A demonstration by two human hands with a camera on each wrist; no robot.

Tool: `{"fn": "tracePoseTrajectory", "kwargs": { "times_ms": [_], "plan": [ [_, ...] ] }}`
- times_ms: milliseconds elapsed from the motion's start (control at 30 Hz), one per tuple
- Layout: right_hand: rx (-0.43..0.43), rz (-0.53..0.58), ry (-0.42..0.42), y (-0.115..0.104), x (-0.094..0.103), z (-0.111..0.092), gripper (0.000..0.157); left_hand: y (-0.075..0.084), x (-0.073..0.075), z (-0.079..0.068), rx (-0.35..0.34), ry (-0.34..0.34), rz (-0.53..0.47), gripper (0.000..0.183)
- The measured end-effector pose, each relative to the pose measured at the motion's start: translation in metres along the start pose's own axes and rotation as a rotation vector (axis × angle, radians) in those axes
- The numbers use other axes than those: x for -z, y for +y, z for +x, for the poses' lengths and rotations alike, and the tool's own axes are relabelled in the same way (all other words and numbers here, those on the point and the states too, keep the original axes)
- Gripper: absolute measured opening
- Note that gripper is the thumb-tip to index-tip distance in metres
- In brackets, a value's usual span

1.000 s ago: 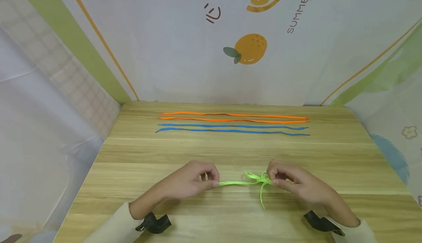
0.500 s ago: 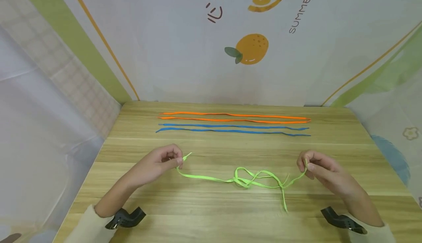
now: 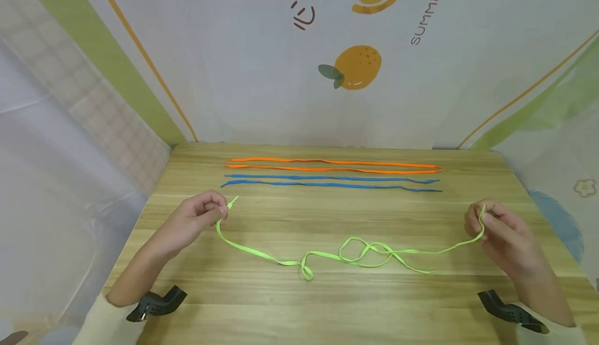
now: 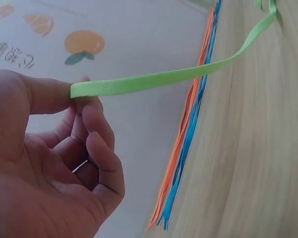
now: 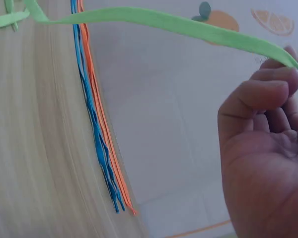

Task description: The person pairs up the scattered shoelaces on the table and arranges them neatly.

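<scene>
A flat bright green shoelace (image 3: 252,252) runs between the two hands, raised at both sides and lying on the table in the middle. My left hand (image 3: 198,219) pinches it near one end, and a short tip sticks up past the fingers. On the other side my right hand (image 3: 507,235) pinches another part of it between thumb and fingers. Loose loops and crossings of the lace lie right of centre, with a free end pointing right. Both wrist views show the lace leaving the pinching fingertips as a slack band.
Behind the green lace, an orange shoelace (image 3: 327,169) and a blue shoelace (image 3: 323,184) lie stretched side by side across the wooden table (image 3: 299,314). A white printed cloth (image 3: 262,85) hangs along the table's back edge.
Both hands have moved apart and away from the body, drawing the green lace out. Its tight bow has opened into loose loops. The orange and blue laces stay where they were.
</scene>
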State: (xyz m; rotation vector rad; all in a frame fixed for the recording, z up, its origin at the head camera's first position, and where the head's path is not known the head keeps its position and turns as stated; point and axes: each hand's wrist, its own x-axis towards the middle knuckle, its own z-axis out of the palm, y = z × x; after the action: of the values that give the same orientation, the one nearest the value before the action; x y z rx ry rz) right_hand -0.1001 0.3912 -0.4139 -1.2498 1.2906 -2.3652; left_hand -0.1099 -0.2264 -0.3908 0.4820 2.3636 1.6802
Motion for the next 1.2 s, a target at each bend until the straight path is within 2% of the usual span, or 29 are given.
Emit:
{"fn": "tracePoseTrajectory", "kwargs": {
  "times_ms": [100, 167, 233, 300, 333, 400, 433, 533, 600, 700, 800, 900, 1033, 1133, 1200],
  "plan": [
    [-0.027, 0.002, 0.097, -0.007, 0.008, -0.007, 0.045, -0.004, 0.006, 0.001, 0.016, 0.041, 0.028, 0.011],
    [-0.063, -0.084, 0.214, -0.012, 0.012, -0.013, 0.045, -0.006, 0.009, 0.001, 0.038, 0.065, 0.048, 0.011],
    [-0.135, -0.209, 0.362, -0.015, 0.016, -0.020, 0.042, -0.011, 0.012, 0.002, 0.072, 0.080, 0.070, 0.011],
    [-0.256, -0.371, 0.503, -0.017, 0.020, -0.025, 0.034, -0.017, 0.014, 0.004, 0.108, 0.083, 0.088, 0.013],
    [-0.340, -0.486, 0.555, -0.017, 0.022, -0.027, 0.029, -0.019, 0.015, 0.004, 0.125, 0.080, 0.096, 0.014],
    [-0.515, -0.688, 0.614, -0.015, 0.026, -0.031, 0.020, -0.026, 0.015, 0.005, 0.160, 0.071, 0.120, 0.015],
    [-0.598, -0.785, 0.618, -0.014, 0.028, -0.032, 0.019, -0.028, 0.014, 0.006, 0.174, 0.070, 0.138, 0.015],
    [-0.782, -1.065, 0.586, -0.007, 0.029, -0.034, 0.026, -0.035, 0.012, 0.008, 0.199, 0.060, 0.180, 0.015],
    [-0.832, -1.182, 0.574, -0.001, 0.028, -0.034, 0.030, -0.038, 0.010, 0.009, 0.207, 0.057, 0.204, 0.015],
    [-0.854, -1.350, 0.556, 0.004, 0.024, -0.030, 0.030, -0.040, 0.008, 0.010, 0.215, 0.051, 0.204, 0.016],
    [-0.816, -1.446, 0.558, 0.008, 0.017, -0.024, 0.028, -0.040, 0.006, 0.011, 0.221, 0.045, 0.200, 0.016],
    [-0.743, -1.439, 0.503, 0.013, 0.004, -0.015, 0.020, -0.041, 0.003, 0.012, 0.222, 0.044, 0.194, 0.016],
    [-0.660, -1.294, 0.336, 0.026, -0.020, -0.002, 0.014, -0.041, 0.000, 0.014, 0.218, 0.056, 0.179, 0.014],
    [-0.587, -1.198, 0.210, 0.040, -0.035, 0.005, 0.017, -0.041, -0.004, 0.016, 0.213, 0.071, 0.149, 0.014],
    [-0.513, -1.177, 0.131, 0.050, -0.042, 0.008, 0.024, -0.041, -0.006, 0.017, 0.214, 0.081, 0.130, 0.015]
  ]
}}
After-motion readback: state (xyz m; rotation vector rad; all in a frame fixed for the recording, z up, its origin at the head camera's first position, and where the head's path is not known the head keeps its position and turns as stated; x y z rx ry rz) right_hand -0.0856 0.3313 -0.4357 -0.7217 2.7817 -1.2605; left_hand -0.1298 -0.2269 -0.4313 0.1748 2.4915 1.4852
